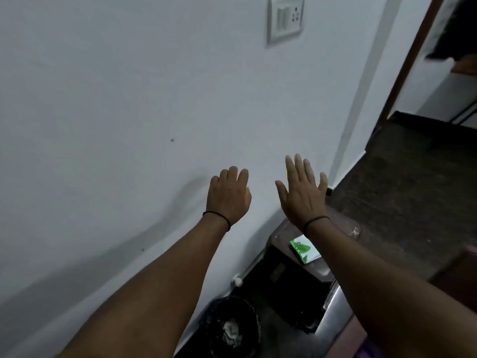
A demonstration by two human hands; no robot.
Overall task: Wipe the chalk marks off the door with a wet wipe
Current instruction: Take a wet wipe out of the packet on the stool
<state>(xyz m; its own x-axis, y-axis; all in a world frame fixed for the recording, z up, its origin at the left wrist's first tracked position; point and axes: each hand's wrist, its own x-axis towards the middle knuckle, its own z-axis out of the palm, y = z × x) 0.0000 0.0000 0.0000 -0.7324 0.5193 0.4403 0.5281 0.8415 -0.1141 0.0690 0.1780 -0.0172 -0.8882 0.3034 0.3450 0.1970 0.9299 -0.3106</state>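
Left hand raised before the wall, fingers loosely bent, empty. Right hand beside it, splayed flat, empty too. Green wipes pack below and right, on a stand's top, nearer the right hand. Door apparently out of frame.

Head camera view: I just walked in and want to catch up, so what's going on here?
A person holds both arms out toward a white wall. The left hand and right hand are open and empty. A green-and-white pack, possibly wipes, lies on a dark stand below. No wiping has begun.
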